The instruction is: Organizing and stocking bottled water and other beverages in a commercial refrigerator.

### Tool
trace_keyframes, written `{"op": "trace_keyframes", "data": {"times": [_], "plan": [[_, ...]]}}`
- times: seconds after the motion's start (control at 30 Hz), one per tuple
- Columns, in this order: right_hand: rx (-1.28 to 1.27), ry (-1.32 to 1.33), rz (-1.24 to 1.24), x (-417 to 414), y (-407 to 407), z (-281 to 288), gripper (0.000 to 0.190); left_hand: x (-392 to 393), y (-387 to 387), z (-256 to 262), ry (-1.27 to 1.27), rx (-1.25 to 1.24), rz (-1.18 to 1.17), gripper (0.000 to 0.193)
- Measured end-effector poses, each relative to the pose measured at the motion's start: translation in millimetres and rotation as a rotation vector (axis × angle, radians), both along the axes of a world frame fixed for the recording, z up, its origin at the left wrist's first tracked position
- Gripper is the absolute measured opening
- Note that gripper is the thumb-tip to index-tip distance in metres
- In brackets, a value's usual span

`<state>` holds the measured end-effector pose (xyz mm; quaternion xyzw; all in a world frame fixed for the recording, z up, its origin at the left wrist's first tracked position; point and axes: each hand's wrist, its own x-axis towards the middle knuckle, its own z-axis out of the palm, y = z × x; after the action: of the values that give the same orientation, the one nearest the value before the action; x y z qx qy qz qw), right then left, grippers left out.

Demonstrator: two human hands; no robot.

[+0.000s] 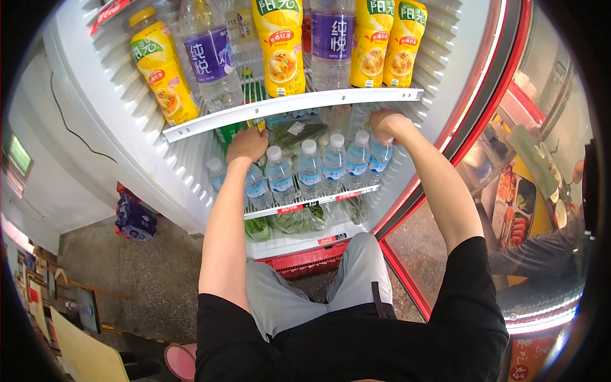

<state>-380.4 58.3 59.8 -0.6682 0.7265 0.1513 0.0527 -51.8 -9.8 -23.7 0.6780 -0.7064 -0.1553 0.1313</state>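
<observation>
Both my arms reach into an upright drinks fridge, just below a white wire shelf (296, 109). My left hand (248, 144) has its fingers curled near a green bottle (227, 133) and above a water bottle (256, 186) whose top it hides. My right hand (389, 125) is at the top of the rightmost water bottle (381, 155), covering its cap; its fingertips are partly hidden. Between the hands, several clear bottles with white caps and blue labels, such as a water bottle (310, 167), stand upright along the shelf front. Behind them lies a bag of green vegetables (298, 133).
Yellow tea bottles (278, 47) and purple-labelled water bottles (332, 43) stand on the shelf above. Bagged greens (298, 218) lie below. The red-framed glass door (405, 274) is open at right. A wrapped purple pack (136, 215) and a pink bin (181, 361) are at left.
</observation>
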Motion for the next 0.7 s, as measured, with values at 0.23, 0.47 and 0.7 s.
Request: {"op": "trace_keyframes", "data": {"times": [0.23, 0.47, 0.7], "plan": [[-0.163, -0.010, 0.165, -18, -26, -23, 0.030, 3, 5, 5, 0.010, -0.043, -0.023, 0.051], [-0.536, -0.149, 0.333, -11, -30, -35, 0.024, -2, 13, 7, -0.010, -0.079, -0.032, 0.048], [-0.618, -0.439, 0.443, 43, -29, -42, 0.017, -4, 22, 6, 0.024, -0.158, 0.043, 0.048]]}}
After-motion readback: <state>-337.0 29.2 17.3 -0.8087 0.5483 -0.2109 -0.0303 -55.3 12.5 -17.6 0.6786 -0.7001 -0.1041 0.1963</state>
